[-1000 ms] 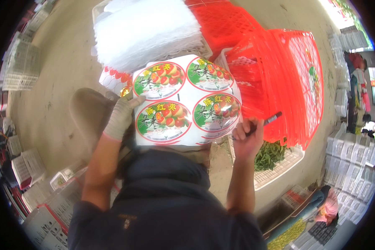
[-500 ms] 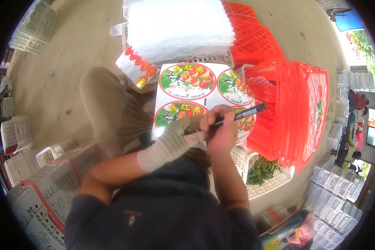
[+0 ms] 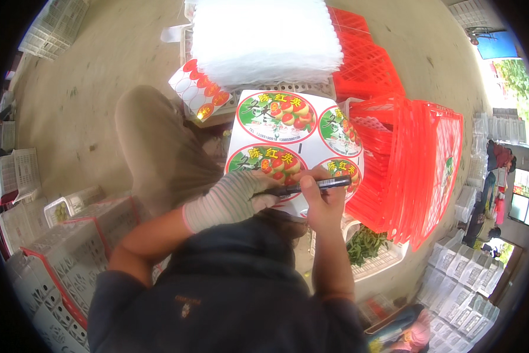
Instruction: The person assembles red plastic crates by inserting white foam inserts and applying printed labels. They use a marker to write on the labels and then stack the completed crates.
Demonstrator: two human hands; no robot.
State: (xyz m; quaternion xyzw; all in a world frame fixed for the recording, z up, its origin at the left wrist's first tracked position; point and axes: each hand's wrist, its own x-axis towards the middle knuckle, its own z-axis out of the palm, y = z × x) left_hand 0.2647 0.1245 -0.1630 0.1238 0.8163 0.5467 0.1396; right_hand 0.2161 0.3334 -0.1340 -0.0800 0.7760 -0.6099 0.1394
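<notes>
A black marker pen (image 3: 336, 182) lies crosswise between my two hands, over the lower part of a white sheet of round stickers (image 3: 311, 148). My right hand (image 3: 322, 203) is closed round its middle, thumb on top. My left hand (image 3: 226, 199), in a striped fingerless glove, is closed at the pen's left end; whether it grips a cap there I cannot tell. The stickers show red fruit on green and white. Part of the sheet's lower edge is hidden behind my hands.
Beyond the sheet stands a tall stack of white foam netting (image 3: 264, 44). Red plastic mesh baskets (image 3: 388, 165) are packed at the right. A white crate with green leaves (image 3: 364, 246) is below them. A smaller sticker sheet (image 3: 188, 93) lies left; white crates (image 3: 70, 253) stand lower left.
The marker and both hands have come lower, toward my body, and the pen has turned nearer to level. My left hand's fingers are now around its left end.
</notes>
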